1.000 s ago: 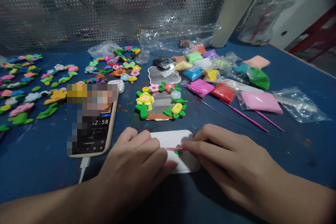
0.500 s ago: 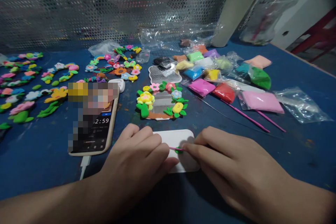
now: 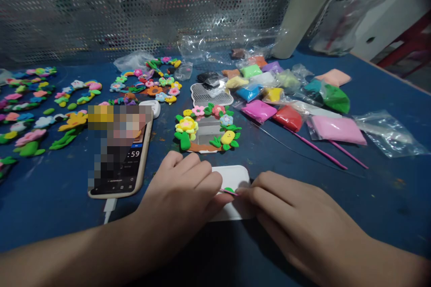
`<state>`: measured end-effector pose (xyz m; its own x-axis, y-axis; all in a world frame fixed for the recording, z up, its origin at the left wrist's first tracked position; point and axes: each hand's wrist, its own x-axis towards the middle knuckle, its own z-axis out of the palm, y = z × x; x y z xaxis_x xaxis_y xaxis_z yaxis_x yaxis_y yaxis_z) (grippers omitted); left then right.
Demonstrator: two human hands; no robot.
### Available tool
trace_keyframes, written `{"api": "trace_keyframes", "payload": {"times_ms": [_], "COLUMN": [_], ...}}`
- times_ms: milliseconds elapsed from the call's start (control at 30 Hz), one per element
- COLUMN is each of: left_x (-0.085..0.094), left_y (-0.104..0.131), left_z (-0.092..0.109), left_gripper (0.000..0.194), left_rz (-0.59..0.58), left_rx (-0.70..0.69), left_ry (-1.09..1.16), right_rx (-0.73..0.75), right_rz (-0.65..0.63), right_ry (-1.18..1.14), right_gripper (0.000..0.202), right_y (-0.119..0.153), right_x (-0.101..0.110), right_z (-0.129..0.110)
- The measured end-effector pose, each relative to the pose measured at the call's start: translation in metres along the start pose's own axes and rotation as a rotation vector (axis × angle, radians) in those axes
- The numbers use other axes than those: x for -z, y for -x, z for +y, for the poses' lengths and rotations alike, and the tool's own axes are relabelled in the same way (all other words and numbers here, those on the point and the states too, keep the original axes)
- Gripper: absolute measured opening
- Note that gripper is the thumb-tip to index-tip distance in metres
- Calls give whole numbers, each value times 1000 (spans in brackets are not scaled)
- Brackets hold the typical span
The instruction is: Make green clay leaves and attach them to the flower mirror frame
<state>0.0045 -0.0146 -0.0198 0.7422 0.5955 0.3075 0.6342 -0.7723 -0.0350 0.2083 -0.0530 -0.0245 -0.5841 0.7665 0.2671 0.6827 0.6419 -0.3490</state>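
A thin pink stick [image 3: 226, 192] runs between my two hands above a white rectangular board [image 3: 232, 174]. The fingers of my left hand [image 3: 185, 184] are curled shut on its left end. At its right end, my right hand [image 3: 289, 206] pinches the tip with thumb and fingertips. A small piece of green clay [image 3: 229, 189] lies on the board, partly behind the stick. Just beyond the board stands a mirror frame [image 3: 204, 149] ringed with clay flowers and leaves.
A phone [image 3: 134, 166] with a cable lies left. Clay-decorated pieces [image 3: 78, 94] cover the far left. Bagged coloured clay [image 3: 258, 111], pink sticks [image 3: 319, 150] and a clear bag [image 3: 390, 134] lie right. A tall bottle [image 3: 303, 13] stands by the perforated metal panel [image 3: 117, 9].
Both hands have shifted slightly right, and the stick has come a little nearer to me across the green clay, showing more of the clay behind it.
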Motion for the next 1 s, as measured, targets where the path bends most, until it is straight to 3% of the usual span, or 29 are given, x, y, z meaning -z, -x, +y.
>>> {"api": "trace_keyframes", "payload": {"times_ms": [133,300,433,567,800,1000], "left_x": [0,1,1,1,3,1], "left_y": [-1,-3,-1,4,5,2], "left_z": [1,2,0,-1,-2,-2], "left_gripper": [35,37,36,32,24,24], "left_rz": [1,-6,-16,-16,-14,5], "left_rx": [2,21,16,4,13,20], "left_ry": [7,17,39,72,116,160], "right_rx": [-42,-196,-232,-106,247,322], "right_rz": [-14,-89,-47,17,59,89], "right_ry": [-65,-260,-309,-178,190,375], "right_gripper": [18,17,17,21,31,38], "right_y": [1,-6,-15,-20,-18,-7], "right_x": [-2,8,19,26,32,34], "right_z": [1,1,7,19,28,23]}}
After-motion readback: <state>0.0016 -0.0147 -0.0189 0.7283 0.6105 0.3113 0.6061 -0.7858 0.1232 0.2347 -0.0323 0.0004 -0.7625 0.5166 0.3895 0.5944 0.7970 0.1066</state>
